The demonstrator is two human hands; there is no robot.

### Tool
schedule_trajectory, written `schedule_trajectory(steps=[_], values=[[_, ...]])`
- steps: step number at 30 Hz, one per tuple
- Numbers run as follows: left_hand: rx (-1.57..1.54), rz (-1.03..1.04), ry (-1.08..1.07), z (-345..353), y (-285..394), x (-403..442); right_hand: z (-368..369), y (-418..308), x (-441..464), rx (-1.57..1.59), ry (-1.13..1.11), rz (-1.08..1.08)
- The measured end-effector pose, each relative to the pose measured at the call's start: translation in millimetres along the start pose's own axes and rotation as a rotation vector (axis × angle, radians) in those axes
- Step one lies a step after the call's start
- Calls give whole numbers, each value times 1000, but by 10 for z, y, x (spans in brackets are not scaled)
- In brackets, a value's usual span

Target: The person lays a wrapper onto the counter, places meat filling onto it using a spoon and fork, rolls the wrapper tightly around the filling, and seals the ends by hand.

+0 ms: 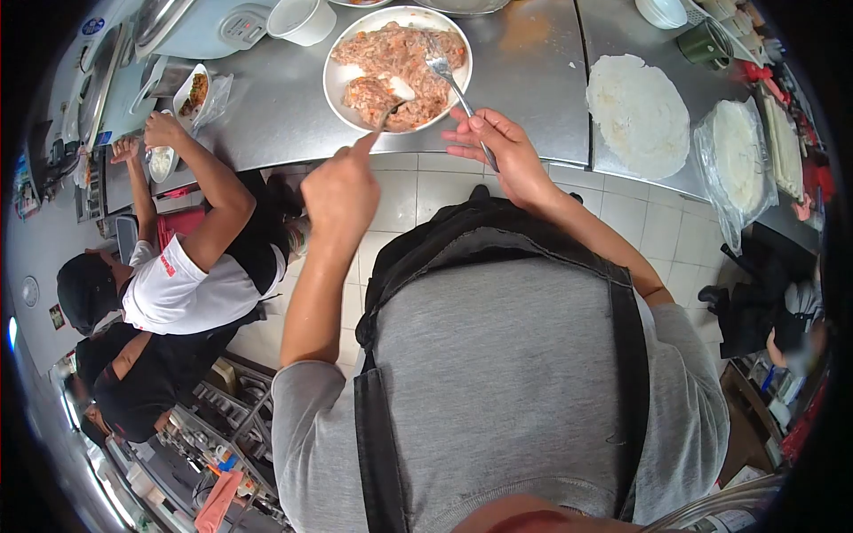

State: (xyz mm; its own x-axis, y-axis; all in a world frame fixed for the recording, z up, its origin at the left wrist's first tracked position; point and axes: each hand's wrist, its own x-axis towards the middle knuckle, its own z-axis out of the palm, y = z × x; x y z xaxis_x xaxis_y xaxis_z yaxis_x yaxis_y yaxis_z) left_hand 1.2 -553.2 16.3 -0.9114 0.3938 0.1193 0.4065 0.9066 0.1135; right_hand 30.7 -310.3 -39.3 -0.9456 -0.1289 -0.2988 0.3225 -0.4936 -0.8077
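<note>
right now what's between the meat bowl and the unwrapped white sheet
Steel counter with a white fleck, then a seam by the sheet; head view.

1. A spoon (388,115) is held by the left hand (342,189) in the minced mixture (378,51).
2. A fork (464,98) is held by the right hand (515,160).
3. The mixture is contained by a white bowl (328,87).

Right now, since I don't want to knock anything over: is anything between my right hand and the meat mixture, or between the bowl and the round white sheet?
Nothing visible. The fork in your right hand reaches the meat mixture; between the bowl and the white sheet lies flat counter, with a seam.
</note>
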Motion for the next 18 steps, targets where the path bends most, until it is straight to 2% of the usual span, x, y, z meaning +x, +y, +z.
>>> schedule_trajectory(steps=[3,7,10,13,16,18], values=[[-87,-2,-24,99,133,113,-1,50,13,6,11,-20],[-96,31,117,24,-15,161,21,24,-30,17,22,-15],[-32,88,55,131,-99,197,31,19,-28,15,21,-2],[-185,66,34,257,-107,148,9,38,-21,28,0,-23],[-300,-122,-201,182,-88,173,-5,64,-12,38,6,-27],[-574,-170,-228,386,-229,231,8,41,-26,50,2,-13]])
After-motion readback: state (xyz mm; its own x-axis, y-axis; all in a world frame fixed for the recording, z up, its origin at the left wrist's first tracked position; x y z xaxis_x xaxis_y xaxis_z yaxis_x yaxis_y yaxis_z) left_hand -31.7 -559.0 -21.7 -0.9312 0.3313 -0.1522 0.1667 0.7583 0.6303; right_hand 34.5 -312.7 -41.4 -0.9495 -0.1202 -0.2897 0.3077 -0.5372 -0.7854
